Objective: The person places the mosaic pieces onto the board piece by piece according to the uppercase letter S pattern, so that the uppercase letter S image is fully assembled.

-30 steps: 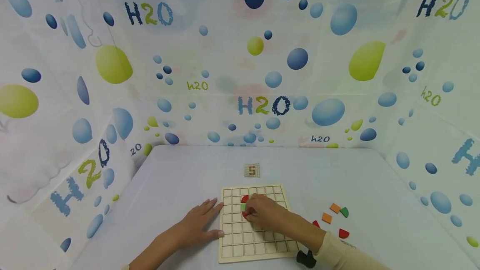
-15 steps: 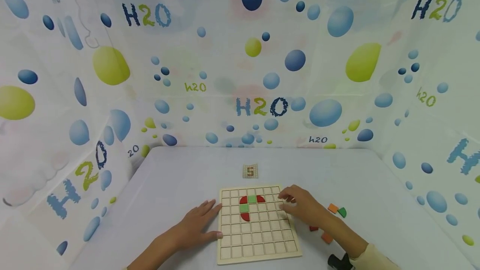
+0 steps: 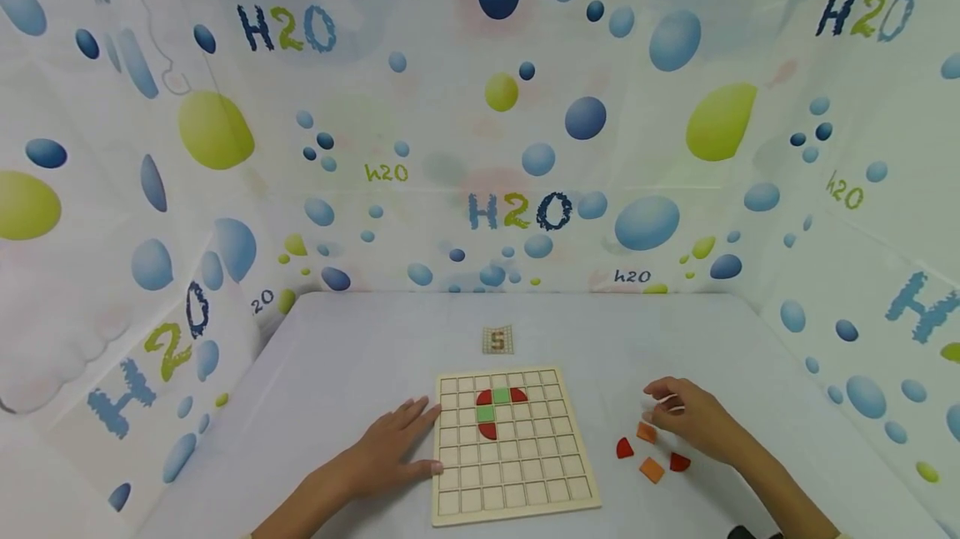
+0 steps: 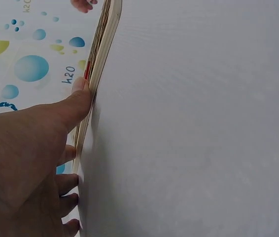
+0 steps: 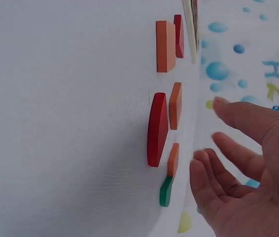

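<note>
My left hand point(image 3: 390, 449) lies flat on the white table, fingers and thumb touching the left edge of a wooden grid board point(image 3: 525, 472). Set in the board's upper cells are two green squares point(image 3: 486, 413) and several red quarter-round pieces point(image 3: 488, 431). To the right of the board, my right hand point(image 3: 693, 418) hovers over loose pieces, fingers spread and holding nothing. Near it are an orange square point(image 3: 652, 470), a red piece point(image 3: 679, 462) and another red one point(image 3: 624, 448). The right wrist view also shows a green piece point(image 5: 166, 191), hidden by the hand in the head view.
A small pattern card point(image 3: 497, 341) with an S-like figure lies behind the board. Printed fabric walls point(image 3: 525, 131) with blue and green drops enclose the table point(image 3: 360, 339) at the back and sides. A black object point(image 3: 742, 532) shows at the bottom edge.
My right hand has left the board, where it was at the lower red piece, and moved right to the loose pieces. The left hand stays at the board's edge.
</note>
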### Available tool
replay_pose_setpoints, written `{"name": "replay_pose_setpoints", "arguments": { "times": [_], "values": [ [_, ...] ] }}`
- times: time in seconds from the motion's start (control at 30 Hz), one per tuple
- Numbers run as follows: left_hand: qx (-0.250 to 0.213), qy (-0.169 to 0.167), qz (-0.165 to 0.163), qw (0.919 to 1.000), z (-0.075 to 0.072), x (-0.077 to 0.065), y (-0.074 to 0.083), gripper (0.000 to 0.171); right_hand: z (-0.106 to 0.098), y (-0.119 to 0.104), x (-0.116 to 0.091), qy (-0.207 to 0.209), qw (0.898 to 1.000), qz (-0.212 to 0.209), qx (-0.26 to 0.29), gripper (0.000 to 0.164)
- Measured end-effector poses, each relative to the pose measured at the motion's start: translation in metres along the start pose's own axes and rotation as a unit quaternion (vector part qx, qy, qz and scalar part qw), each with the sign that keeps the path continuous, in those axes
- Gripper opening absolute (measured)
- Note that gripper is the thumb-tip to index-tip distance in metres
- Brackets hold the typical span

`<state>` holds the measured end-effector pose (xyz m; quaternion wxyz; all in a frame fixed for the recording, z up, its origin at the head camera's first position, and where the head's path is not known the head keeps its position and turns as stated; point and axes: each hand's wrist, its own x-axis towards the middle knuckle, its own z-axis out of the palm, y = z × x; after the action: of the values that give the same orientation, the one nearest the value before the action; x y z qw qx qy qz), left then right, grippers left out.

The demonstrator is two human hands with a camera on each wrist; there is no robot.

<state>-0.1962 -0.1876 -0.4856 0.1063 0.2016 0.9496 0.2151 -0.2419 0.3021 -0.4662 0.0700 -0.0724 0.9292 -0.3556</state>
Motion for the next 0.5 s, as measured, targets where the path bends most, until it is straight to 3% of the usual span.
{"name": "replay_pose_setpoints", "arguments": {
  "times": [0.13, 0.5],
  "values": [
    [-0.001, 0.0, -0.005, 1.0, -0.001, 0.0, 0.0, 0.092, 0.005, 0.001, -0.004, -0.019, 1.0, 0.015, -0.017, 0.042],
    [0.006, 0.005, 0.007, 1.0, 0.003, 0.001, -0.004, 0.092, 0.017, 0.001, -0.01, -0.052, 0.998, -0.023, -0.006, 0.03]
  ]
}}
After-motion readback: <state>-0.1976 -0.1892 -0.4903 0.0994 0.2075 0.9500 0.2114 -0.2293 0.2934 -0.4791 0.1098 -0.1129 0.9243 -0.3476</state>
